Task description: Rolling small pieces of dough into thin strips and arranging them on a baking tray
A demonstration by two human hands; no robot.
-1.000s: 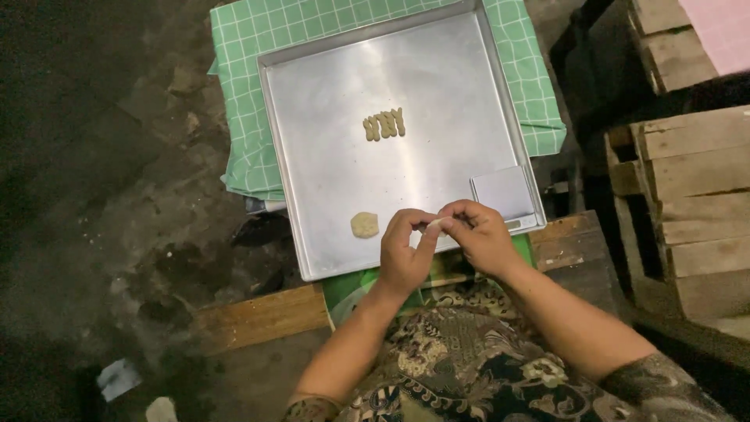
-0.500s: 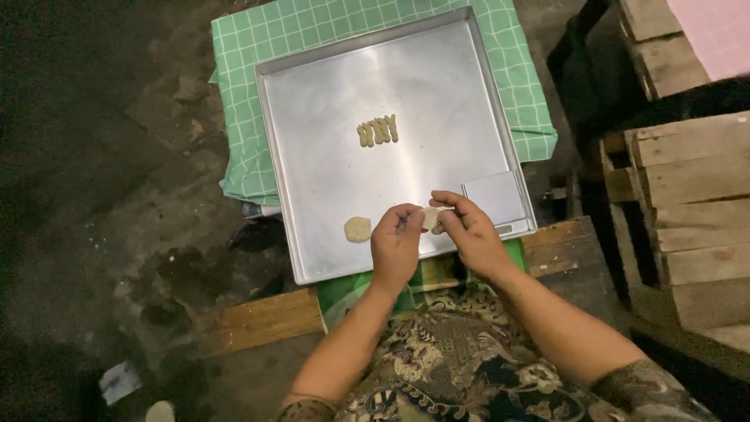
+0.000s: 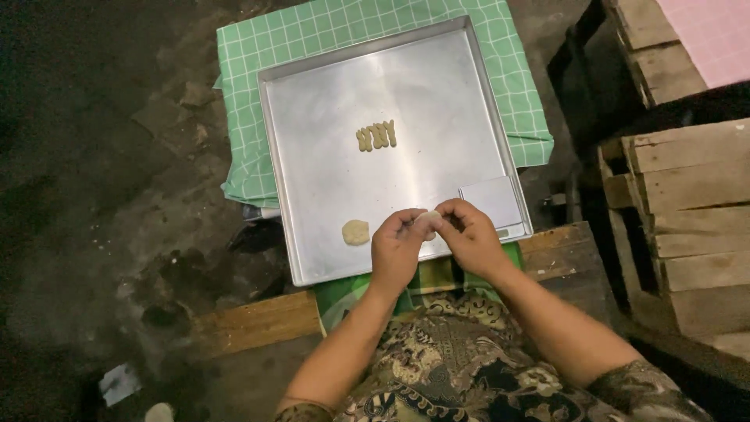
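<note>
Left hand (image 3: pixel 398 252) and right hand (image 3: pixel 469 237) jointly pinch a small pale dough piece (image 3: pixel 428 221) over the square metal tray's (image 3: pixel 328 195) near edge; a flat dough disc (image 3: pixel 355 231) lies left of the grip, ridged pieces (image 3: pixel 376 136) beyond.

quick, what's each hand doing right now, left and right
Left hand: fingers pinched on the small dough piece over the metal tray.
Right hand: fingers pinched on the same dough piece from the other side.

Tray (image 3: pixel 328 195) mostly bare, so lots of room thru the middle. Only obstacles: row of shaped dough bits (image 3: pixel 376 136) up centre, flat dough disc (image 3: pixel 355 231) near front-left edge, small metal scraper (image 3: pixel 490 201) front-right corner. Wooden crates (image 3: pixel 687 227) crowd the right side.
</note>
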